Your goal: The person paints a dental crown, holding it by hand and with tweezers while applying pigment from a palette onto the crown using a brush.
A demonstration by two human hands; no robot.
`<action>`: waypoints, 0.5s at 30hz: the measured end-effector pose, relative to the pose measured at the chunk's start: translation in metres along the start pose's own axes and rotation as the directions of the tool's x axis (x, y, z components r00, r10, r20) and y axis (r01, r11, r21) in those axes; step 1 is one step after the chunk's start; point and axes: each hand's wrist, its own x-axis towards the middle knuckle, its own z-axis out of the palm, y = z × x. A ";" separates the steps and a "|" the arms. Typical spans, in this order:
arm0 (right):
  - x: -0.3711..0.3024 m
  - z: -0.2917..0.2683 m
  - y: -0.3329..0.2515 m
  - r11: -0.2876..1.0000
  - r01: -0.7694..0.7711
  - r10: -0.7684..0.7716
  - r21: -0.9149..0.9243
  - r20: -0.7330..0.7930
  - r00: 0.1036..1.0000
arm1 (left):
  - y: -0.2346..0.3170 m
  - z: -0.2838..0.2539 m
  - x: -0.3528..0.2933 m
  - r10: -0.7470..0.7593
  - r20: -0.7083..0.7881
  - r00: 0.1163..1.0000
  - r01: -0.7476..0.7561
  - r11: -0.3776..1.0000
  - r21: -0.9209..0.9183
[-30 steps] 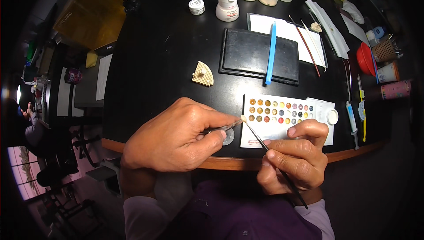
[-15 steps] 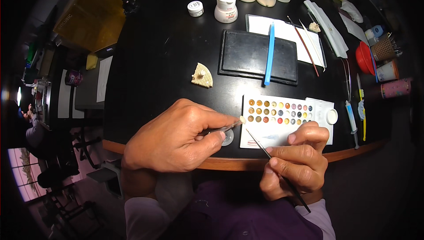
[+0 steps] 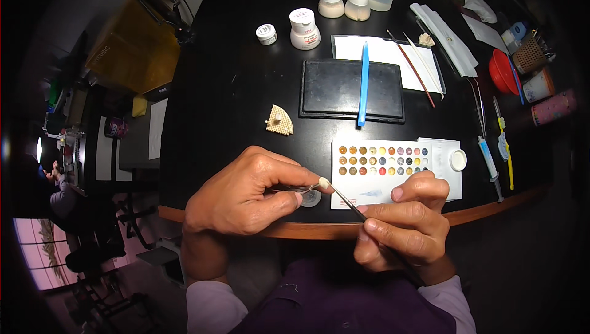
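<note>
My left hand [image 3: 243, 192] is closed on slim metal tweezers [image 3: 311, 188], mostly hidden by the fingers. At their tip sits a small cream tooth crown [image 3: 323, 182], close to the index fingertip. My right hand [image 3: 409, 226] pinches a thin dark-handled brush [image 3: 348, 204], its tip meeting the crown, as far as I can see. Just beyond the brush lies a white stain palette [image 3: 353, 196] with rows of coloured wells. Partly beneath the left fingers is a small clear round dish [image 3: 311, 199].
Farther back lie a black flat case [image 3: 326, 91] with a blue stick [image 3: 364, 82] on it and a beige honeycomb tray [image 3: 279, 124]. Powder jars [image 3: 305, 33] stand behind. A syringe [image 3: 490, 162] and red bowl [image 3: 503, 73] are at right. Another person's hand [image 3: 57, 168] shows far left.
The brush tip has come up to the crown, where before there was a gap between them. Both hands sit a little more to the left. The whole view has shifted slightly.
</note>
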 end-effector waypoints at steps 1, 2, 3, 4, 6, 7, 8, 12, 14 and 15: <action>0.000 0.000 0.000 1.000 0.001 -0.001 0.000 -0.003 1.000 | 0.001 -0.001 0.001 -0.023 0.027 0.999 0.022 1.000 0.009; 0.001 0.000 0.000 1.000 -0.003 0.004 -0.002 0.008 1.000 | 0.002 -0.002 0.001 -0.046 0.053 0.998 0.045 0.999 0.018; 0.002 0.001 -0.001 1.000 -0.009 0.009 -0.005 0.019 1.000 | 0.002 -0.003 0.001 -0.046 0.055 0.997 0.045 0.999 0.019; 0.002 0.001 -0.001 1.000 -0.009 0.010 -0.006 0.017 1.000 | 0.001 -0.003 0.001 -0.032 0.053 0.998 0.030 0.999 0.026; 0.003 0.002 -0.001 1.000 -0.007 0.007 0.000 0.016 1.000 | 0.000 -0.003 0.000 -0.019 0.051 0.999 0.017 0.999 0.031; 0.003 0.003 -0.001 1.000 -0.007 0.007 0.000 0.017 1.000 | 0.000 -0.003 0.000 -0.016 0.043 0.999 0.015 0.999 0.031; 0.003 0.004 -0.001 1.000 -0.007 0.007 0.002 0.016 1.000 | 0.000 -0.002 0.000 -0.014 0.035 0.999 0.013 0.999 0.030; 0.002 0.004 -0.002 0.999 -0.029 0.031 -0.036 0.051 0.998 | 0.002 -0.004 0.000 -0.053 0.053 0.997 0.052 0.999 0.011; 0.001 0.005 -0.002 0.999 -0.030 0.032 -0.040 0.053 0.998 | 0.002 -0.004 0.002 0.012 0.035 0.999 -0.012 1.000 0.000; 0.001 0.005 -0.001 0.999 -0.029 0.031 -0.041 0.053 0.998 | 0.002 -0.003 0.001 0.010 0.034 0.999 -0.010 1.000 -0.001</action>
